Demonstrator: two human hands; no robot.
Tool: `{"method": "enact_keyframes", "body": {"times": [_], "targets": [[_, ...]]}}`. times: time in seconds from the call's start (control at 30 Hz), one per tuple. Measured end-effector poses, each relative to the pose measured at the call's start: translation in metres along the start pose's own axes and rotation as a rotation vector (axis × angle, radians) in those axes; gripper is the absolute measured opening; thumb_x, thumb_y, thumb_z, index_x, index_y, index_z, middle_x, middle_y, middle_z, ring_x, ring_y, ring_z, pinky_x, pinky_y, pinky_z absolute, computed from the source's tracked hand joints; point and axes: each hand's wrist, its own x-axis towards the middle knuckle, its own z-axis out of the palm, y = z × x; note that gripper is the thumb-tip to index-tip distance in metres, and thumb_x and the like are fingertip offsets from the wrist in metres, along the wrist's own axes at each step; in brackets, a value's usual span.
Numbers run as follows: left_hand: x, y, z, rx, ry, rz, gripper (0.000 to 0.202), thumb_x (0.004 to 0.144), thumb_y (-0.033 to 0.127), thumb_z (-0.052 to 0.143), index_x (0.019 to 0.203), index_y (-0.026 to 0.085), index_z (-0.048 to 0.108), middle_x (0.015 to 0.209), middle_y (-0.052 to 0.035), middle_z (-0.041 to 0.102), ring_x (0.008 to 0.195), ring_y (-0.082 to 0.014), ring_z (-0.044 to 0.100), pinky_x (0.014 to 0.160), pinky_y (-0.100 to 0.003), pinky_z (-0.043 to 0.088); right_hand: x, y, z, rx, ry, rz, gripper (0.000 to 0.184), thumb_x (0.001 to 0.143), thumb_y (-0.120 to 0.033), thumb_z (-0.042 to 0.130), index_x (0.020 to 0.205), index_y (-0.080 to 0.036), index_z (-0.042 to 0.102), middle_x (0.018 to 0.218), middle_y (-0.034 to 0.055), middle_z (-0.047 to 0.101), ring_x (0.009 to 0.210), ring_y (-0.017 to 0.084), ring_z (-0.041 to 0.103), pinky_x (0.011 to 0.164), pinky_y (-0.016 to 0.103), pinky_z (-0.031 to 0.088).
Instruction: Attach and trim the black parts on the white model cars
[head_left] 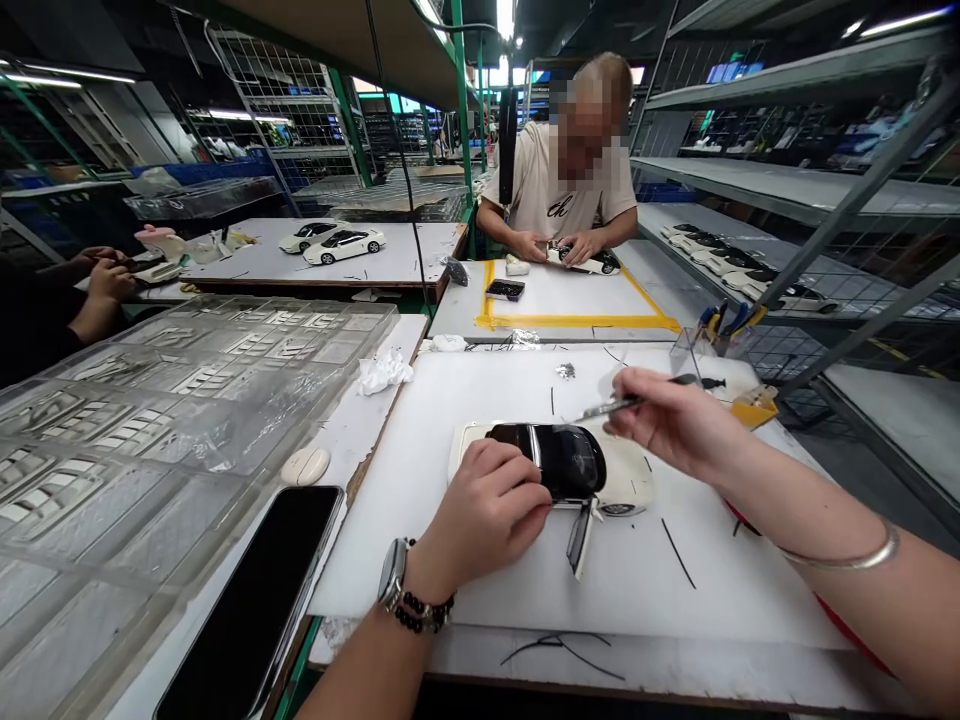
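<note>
A white model car [630, 470] with a black roof lies on the white work surface, its near-side door [579, 540] swung open towards me. My left hand [499, 500] rests over the car's left part, fingers curled onto its near side and roof; the fingertips are partly hidden. Above the car's far side, my right hand [667, 415] pinches a slim pointed tool [604, 407] with a metallic front and a dark rear end. Its tip points left, over the roof's far edge; contact with the car is not clear.
Black strips [679, 553] lie about the sheet. A phone [251, 600], a white oval case [305, 466] and a clear compartment tray [187, 400] of parts are at left. A tool holder [694, 355] stands at right. Across from me, a person handles another model car [600, 262].
</note>
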Motion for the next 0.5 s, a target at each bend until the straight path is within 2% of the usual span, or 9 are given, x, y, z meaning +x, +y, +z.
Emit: {"method": "enact_keyframes", "body": {"times": [0.07, 0.13, 0.3, 0.5], "targets": [[-0.001, 0.004, -0.002, -0.037, 0.042, 0.011, 0.01, 0.083, 0.012, 0.059, 0.08, 0.02, 0.063, 0.08, -0.0012, 0.068, 0.085, -0.0173, 0.055, 0.081, -0.036, 0.045, 0.013, 0.002, -0.003, -0.168, 0.178, -0.16, 0.041, 0.076, -0.058, 0.06, 0.082, -0.019, 0.049, 0.066, -0.0001, 0.052, 0.063, 0.013, 0.052, 0.064, 0.028, 0.046], [-0.002, 0.006, -0.004, -0.069, 0.074, 0.03, 0.01, 0.081, 0.011, 0.06, 0.08, 0.02, 0.063, 0.08, -0.0011, 0.068, 0.085, -0.0171, 0.055, 0.081, -0.036, 0.045, 0.026, 0.009, -0.007, -0.337, 0.279, -0.224, 0.039, 0.077, -0.056, 0.06, 0.085, -0.018, 0.052, 0.073, 0.0023, 0.058, 0.066, 0.013, 0.053, 0.065, 0.028, 0.044], [-0.004, 0.007, -0.007, -0.1, 0.106, 0.035, 0.01, 0.08, 0.01, 0.062, 0.082, 0.02, 0.062, 0.079, -0.0007, 0.067, 0.084, -0.0171, 0.055, 0.08, -0.036, 0.044, 0.046, 0.037, -0.017, -0.593, 0.379, -0.223, 0.028, 0.072, -0.039, 0.069, 0.075, -0.017, 0.053, 0.068, 0.0, 0.057, 0.061, 0.011, 0.05, 0.061, 0.026, 0.039], [-0.004, 0.007, -0.009, -0.118, 0.097, 0.038, 0.008, 0.081, 0.011, 0.062, 0.08, 0.02, 0.062, 0.08, -0.0003, 0.067, 0.086, -0.0175, 0.055, 0.082, -0.036, 0.043, 0.056, 0.053, -0.016, -0.599, 0.47, -0.163, 0.022, 0.076, -0.033, 0.059, 0.075, -0.018, 0.043, 0.069, 0.0001, 0.061, 0.052, 0.011, 0.056, 0.054, 0.024, 0.044]]}}
